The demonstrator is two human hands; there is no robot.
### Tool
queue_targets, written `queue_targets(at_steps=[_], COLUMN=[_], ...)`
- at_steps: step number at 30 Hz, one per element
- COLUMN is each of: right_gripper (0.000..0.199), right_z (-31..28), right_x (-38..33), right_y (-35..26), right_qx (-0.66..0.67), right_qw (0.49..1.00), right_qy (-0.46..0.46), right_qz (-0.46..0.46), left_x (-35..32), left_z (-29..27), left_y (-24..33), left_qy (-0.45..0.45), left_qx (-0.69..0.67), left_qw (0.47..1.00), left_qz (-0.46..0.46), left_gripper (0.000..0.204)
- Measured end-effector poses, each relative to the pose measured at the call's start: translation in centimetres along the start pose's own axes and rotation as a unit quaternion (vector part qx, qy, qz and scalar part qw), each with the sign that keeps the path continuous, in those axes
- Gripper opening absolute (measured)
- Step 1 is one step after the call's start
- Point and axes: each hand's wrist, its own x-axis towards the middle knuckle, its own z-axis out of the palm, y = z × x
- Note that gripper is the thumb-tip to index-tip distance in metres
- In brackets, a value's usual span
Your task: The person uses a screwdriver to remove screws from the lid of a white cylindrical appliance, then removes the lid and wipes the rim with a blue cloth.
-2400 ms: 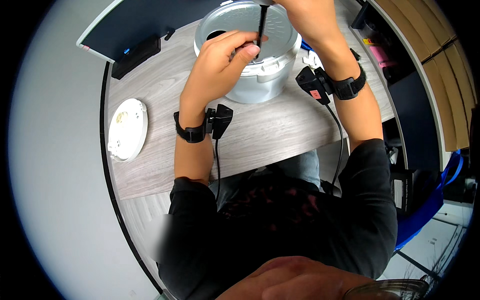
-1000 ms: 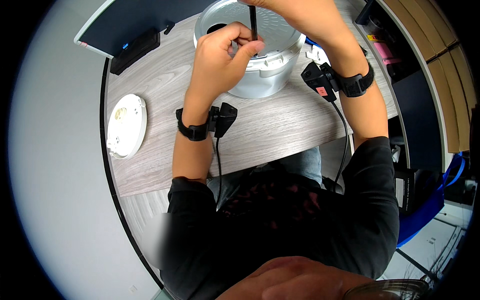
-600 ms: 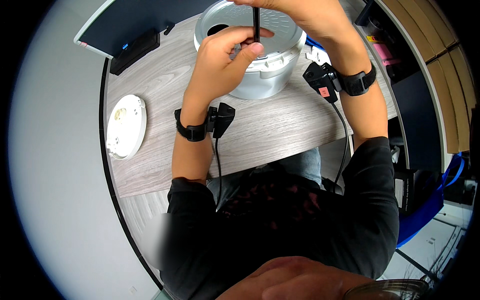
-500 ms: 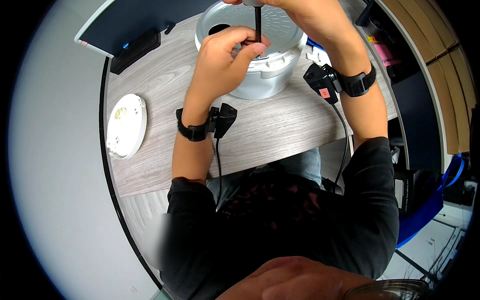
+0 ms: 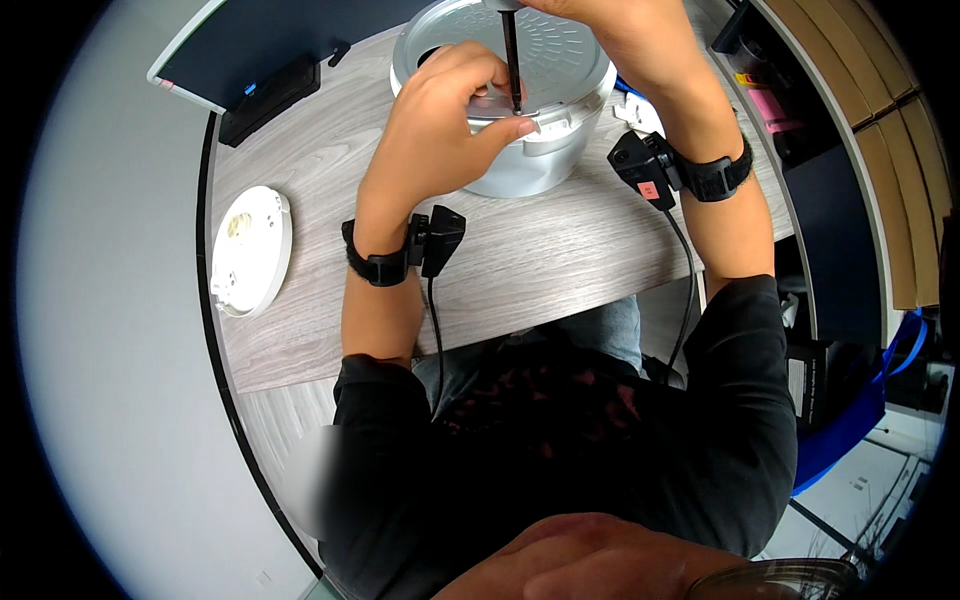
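A round silver appliance housing (image 5: pixel 560 70), upside down with a ridged metal base, stands at the far edge of the grey wood-grain desk (image 5: pixel 560 260). My left hand (image 5: pixel 440 120) grips its near rim, thumb stretched along the edge. My right hand (image 5: pixel 590 25) reaches in from the top and holds a thin black screwdriver (image 5: pixel 512 60) upright, its tip down on the housing's rim by my left fingers. Both wrists carry black strapped devices with cables.
A white round plastic cover (image 5: pixel 250 250) lies at the desk's left end. A black flat device (image 5: pixel 270 95) sits in front of a dark blue partition panel (image 5: pixel 270 40). Shelves with pink and yellow items stand at the right. A blue chair part shows at lower right.
My left hand has shifted its grip slightly along the housing's rim, and the screwdriver has stayed upright over the same spot. The view has moved a little.
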Motion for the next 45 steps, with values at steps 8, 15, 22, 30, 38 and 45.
queue_targets(at_steps=[8,15,22,30,38,45], right_gripper=[0.041,0.039,0.039,0.038,0.038,0.039], right_z=[-0.2,-0.6,-0.5,-0.2,0.1,-0.4], right_x=[0.3,0.1,0.0,0.0,-0.8,-0.5], right_y=[-0.7,0.3,-0.1,-0.2,-0.7,0.1], right_qx=[-0.190,-0.068,-0.080,-0.171,-0.168,-0.003], right_qw=[0.982,0.996,0.996,0.985,0.986,1.000], right_qy=[0.004,0.020,0.014,0.002,0.014,-0.001], right_qz=[0.001,-0.055,-0.038,-0.026,-0.022,-0.017], left_x=[0.1,0.2,0.2,0.1,0.4,0.2], left_z=[0.1,0.7,0.8,0.9,1.8,1.3], left_y=[-0.2,-0.5,0.2,0.8,1.0,1.2], left_qy=[-0.032,-0.027,-0.032,-0.015,-0.008,-0.023], left_qx=[0.041,0.053,0.055,0.075,0.064,0.074], left_qw=[0.999,0.998,0.998,0.997,0.998,0.997], left_qz=[-0.005,0.010,-0.003,-0.015,-0.016,-0.021], left_gripper=[0.024,0.021,0.021,0.021,0.022,0.022])
